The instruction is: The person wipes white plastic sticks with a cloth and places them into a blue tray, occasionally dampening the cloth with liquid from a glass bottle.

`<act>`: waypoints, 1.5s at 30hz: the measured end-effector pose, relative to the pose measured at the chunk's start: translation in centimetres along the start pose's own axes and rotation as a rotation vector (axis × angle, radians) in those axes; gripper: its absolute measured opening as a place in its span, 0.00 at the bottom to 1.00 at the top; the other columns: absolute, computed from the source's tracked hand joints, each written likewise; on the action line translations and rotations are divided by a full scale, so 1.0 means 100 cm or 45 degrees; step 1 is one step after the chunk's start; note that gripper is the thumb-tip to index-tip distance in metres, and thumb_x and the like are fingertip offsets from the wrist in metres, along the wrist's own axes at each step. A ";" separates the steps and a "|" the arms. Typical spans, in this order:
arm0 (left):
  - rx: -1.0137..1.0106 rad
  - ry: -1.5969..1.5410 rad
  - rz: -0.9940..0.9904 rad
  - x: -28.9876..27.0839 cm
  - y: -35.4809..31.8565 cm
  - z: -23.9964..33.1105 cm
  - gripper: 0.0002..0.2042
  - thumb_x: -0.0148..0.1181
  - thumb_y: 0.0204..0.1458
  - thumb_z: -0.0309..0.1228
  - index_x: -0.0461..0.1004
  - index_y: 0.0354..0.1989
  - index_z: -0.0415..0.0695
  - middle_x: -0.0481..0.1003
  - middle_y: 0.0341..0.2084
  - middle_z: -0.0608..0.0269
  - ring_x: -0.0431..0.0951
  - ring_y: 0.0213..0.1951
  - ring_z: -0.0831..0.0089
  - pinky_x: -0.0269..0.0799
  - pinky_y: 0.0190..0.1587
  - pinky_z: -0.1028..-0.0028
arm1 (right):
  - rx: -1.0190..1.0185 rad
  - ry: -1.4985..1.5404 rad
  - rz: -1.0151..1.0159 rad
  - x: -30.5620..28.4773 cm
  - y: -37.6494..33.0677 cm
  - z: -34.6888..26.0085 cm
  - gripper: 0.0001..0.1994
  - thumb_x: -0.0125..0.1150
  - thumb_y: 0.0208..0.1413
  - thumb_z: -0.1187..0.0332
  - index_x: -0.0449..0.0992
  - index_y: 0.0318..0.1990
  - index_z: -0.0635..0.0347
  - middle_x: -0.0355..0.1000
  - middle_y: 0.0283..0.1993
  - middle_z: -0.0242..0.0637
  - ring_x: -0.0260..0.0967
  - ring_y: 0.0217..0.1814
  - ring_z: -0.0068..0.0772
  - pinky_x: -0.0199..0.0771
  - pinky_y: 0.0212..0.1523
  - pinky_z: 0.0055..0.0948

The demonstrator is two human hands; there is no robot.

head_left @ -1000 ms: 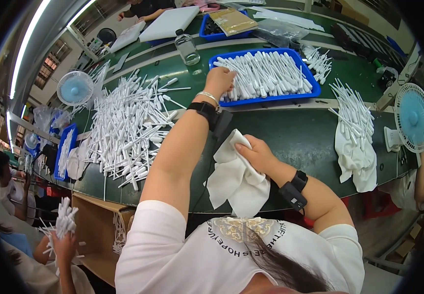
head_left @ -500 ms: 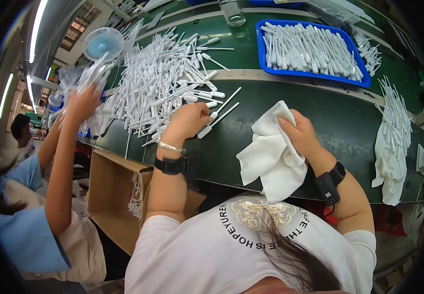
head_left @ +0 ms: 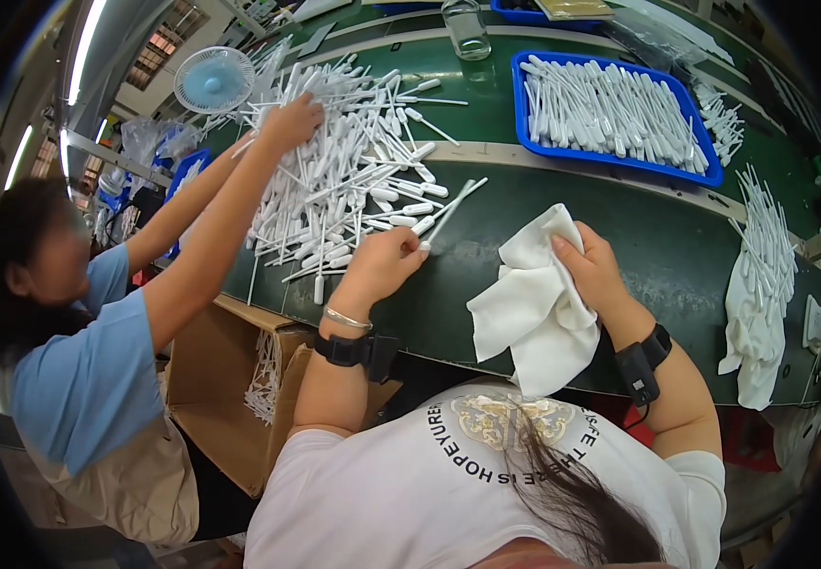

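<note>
My left hand is closed at the near right edge of a loose heap of white plastic transfer pipettes. Its fingertips pinch the bulb end of a pipette, whose thin stem points up and right; a second pipette lies close against it. White cloth hangs in folds from my right hand, gripped between thumb and fingers above the table's near edge. Farther back, a blue tray is filled with similar pipettes laid side by side.
A co-worker's hands reach into the heap from the left. Far right, more pipettes lie on another white cloth. A glass jar stands behind on the green table. An open cardboard box sits below the table edge.
My left hand has moved slightly right and closed on a pipette that lay on the table. The co-worker's arms have swung right, bringing clear-looking pipettes onto the heap. The cloth stays in my right hand.
</note>
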State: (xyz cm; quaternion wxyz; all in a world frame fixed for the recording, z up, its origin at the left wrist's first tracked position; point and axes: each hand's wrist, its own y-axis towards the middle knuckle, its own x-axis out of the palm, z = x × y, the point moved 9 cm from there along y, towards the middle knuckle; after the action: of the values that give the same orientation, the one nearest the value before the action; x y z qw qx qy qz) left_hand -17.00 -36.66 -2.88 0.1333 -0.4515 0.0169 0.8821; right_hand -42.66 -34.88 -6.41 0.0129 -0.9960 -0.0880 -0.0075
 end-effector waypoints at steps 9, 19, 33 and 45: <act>0.022 -0.984 -0.503 0.103 0.007 0.080 0.08 0.52 0.53 0.31 0.66 0.38 0.41 0.72 0.23 0.66 0.68 0.19 0.83 0.65 0.21 0.82 | 0.055 0.358 -0.010 0.002 -0.008 -0.002 0.13 0.52 0.55 0.67 0.68 0.44 0.66 0.70 0.39 0.35 0.68 0.39 0.23 0.69 0.40 0.24; 0.522 -0.392 -0.027 0.086 0.001 0.108 0.11 0.59 0.47 0.33 0.70 0.35 0.42 0.73 0.24 0.61 0.72 0.22 0.71 0.68 0.26 0.74 | -0.011 0.345 0.201 -0.004 -0.012 -0.007 0.11 0.54 0.54 0.71 0.68 0.43 0.65 0.70 0.39 0.35 0.69 0.39 0.25 0.70 0.40 0.24; 0.515 -0.369 0.177 0.067 -0.006 0.106 0.09 0.58 0.47 0.33 0.72 0.32 0.41 0.73 0.21 0.59 0.72 0.21 0.72 0.67 0.24 0.75 | -0.032 0.260 0.243 0.001 -0.022 -0.018 0.10 0.58 0.52 0.71 0.70 0.41 0.64 0.71 0.36 0.31 0.66 0.37 0.19 0.68 0.37 0.21; -0.164 -1.741 -0.383 0.105 -0.011 0.074 0.07 0.54 0.52 0.30 0.72 0.31 0.39 0.73 0.22 0.63 0.68 0.18 0.81 0.63 0.20 0.82 | -0.002 0.344 0.267 -0.017 -0.009 -0.006 0.14 0.46 0.60 0.62 0.67 0.44 0.65 0.69 0.39 0.33 0.66 0.39 0.21 0.67 0.41 0.21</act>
State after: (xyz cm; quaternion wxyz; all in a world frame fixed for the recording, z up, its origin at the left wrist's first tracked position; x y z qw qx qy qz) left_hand -28.45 -32.23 -6.84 0.2075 0.2000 -0.1855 0.9394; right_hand -44.49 -34.31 -5.78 0.0245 -0.9896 0.0191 -0.1401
